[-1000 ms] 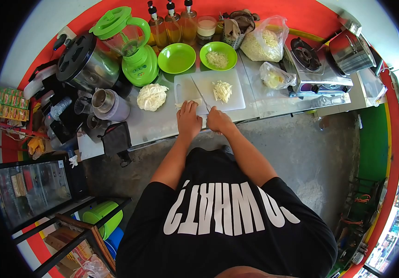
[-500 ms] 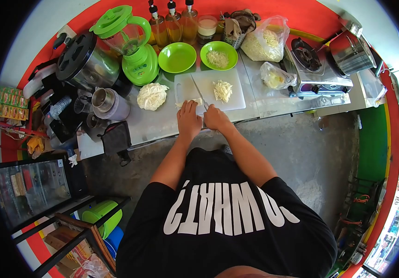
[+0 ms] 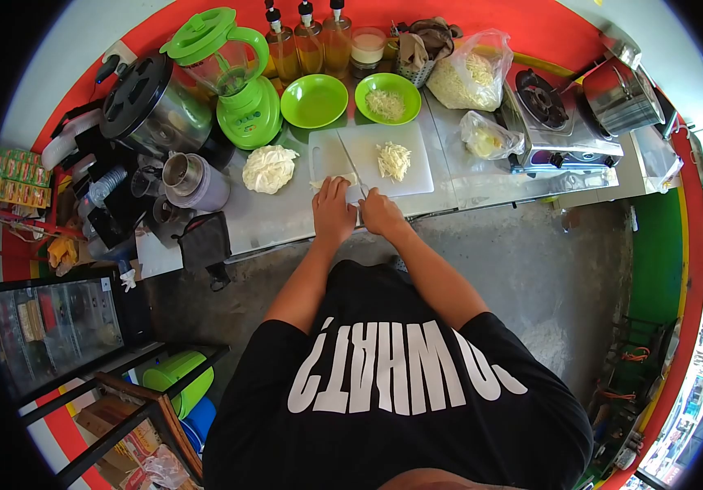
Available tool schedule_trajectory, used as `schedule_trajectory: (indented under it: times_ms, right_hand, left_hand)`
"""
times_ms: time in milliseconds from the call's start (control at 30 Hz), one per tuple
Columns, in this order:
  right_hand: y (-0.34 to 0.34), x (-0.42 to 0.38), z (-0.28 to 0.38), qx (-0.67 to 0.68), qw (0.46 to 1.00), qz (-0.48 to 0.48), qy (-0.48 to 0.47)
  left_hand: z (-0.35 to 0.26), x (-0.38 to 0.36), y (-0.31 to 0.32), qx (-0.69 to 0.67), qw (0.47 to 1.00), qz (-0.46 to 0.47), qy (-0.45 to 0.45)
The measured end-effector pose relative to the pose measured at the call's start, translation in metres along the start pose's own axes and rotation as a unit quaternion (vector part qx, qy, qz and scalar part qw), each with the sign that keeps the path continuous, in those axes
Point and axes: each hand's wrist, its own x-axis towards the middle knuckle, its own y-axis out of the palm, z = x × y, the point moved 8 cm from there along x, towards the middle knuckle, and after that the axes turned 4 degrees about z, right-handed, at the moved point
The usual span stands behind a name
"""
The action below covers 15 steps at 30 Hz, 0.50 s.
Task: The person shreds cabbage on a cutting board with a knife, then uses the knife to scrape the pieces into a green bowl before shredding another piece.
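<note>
My right hand [image 3: 384, 214] is closed round the handle of a knife [image 3: 350, 158], whose blade points away over the white cutting board [image 3: 417, 167]. Just left of the blade, my left hand [image 3: 333, 211] presses bent fingers on a pale cabbage piece [image 3: 343, 179] at the board's near edge. A pile of shredded cabbage [image 3: 394, 161] lies on the board right of the knife. The cabbage head [image 3: 270, 169] rests on the counter to the left. Behind the board are an empty green plate [image 3: 313, 101] and a green bowl [image 3: 409, 96] with shreds in it.
A green blender [image 3: 249, 114] and a large lidded steel container [image 3: 160, 110] stand at the back left. Pump bottles [image 3: 308, 47] line the wall. A bag of shreds [image 3: 470, 77], a smaller bag [image 3: 489, 135] and a gas stove [image 3: 560, 131] are on the right.
The view has shifted very slightly. Both hands keep nearly the same place, with the knife still in my right hand.
</note>
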Motion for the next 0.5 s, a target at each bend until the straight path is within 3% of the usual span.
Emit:
schedule_trajectory:
  times_ms: [100,300,500]
  right_hand:
    - [0.014,0.007,-0.014,0.025,0.999,-0.007,0.019]
    - [0.003,0.011,-0.004,-0.005,0.999,0.028,-0.038]
    - [0.013,0.009,-0.013,-0.012,1.000,-0.013,0.021]
  left_hand:
    - [-0.003,-0.001,-0.002,-0.006,1.000,-0.006,0.010]
    - [-0.001,-0.002,0.003,0.000,1.000,-0.004,-0.003]
    - [-0.004,-0.002,-0.001,-0.002,1.000,-0.025,0.011]
